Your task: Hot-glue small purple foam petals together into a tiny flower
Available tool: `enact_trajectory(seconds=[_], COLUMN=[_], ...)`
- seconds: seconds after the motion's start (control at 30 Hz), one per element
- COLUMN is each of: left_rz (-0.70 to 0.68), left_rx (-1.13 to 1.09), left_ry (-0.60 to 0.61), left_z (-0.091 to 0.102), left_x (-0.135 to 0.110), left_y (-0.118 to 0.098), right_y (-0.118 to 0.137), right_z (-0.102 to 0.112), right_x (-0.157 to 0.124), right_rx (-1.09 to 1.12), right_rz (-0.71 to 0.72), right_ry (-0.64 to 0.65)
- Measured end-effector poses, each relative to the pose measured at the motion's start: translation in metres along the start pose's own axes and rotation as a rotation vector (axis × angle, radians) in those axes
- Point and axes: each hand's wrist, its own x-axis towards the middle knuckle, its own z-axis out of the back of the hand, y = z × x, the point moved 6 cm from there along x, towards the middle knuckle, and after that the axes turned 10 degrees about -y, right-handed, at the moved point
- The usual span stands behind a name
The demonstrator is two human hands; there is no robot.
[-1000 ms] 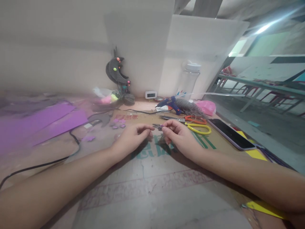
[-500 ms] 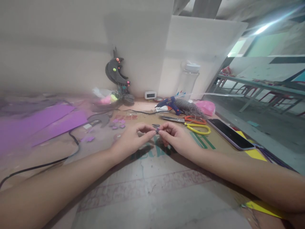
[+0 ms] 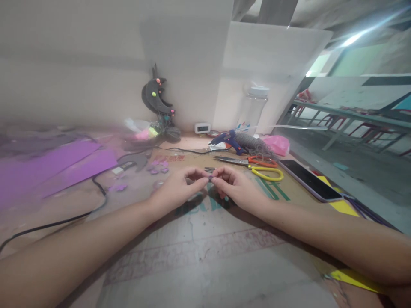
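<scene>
My left hand (image 3: 180, 185) and my right hand (image 3: 237, 185) meet over the middle of the cardboard (image 3: 175, 159). Thumb and fingers of both pinch a small dark purple piece (image 3: 210, 178) between them; its exact shape is too small to make out. Just behind the fingertips show narrow metal tips (image 3: 209, 170). Beside my right hand lie a yellow-handled tool (image 3: 268, 174), partly hidden by that hand, and orange-handled scissors (image 3: 263, 161). Small purple flower-like cutouts (image 3: 159, 167) rest beyond my left hand.
Purple sheets (image 3: 80, 164) and a black cable (image 3: 64, 221) lie at left. Toward the back are a dark moon-shaped ornament (image 3: 157, 96), a small clock (image 3: 202, 128), a blue glue gun (image 3: 226, 139), grey yarn (image 3: 253, 143) and a clear bottle (image 3: 253, 109). A phone (image 3: 310, 179) lies at right.
Both hands stay almost in place, with the fingertips shifting very slightly around the purple piece. Nothing else on the table has moved.
</scene>
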Motion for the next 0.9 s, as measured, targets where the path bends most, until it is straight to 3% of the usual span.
enact_trajectory(seconds=[0.67,0.9], left_rz=[-0.049,-0.033], left_rx=[-0.047,-0.267], left_ry=[0.039,0.082], left_z=[-0.0035,-0.0072], left_x=[0.0002,0.0007], left_y=[0.0004,0.0069], right_y=[0.0005,0.0047], right_z=[-0.002,0.0031], right_x=[0.0002,-0.0004], right_rx=[0.025,0.048], right_rz=[-0.037,0.02], right_ry=[-0.003,-0.036])
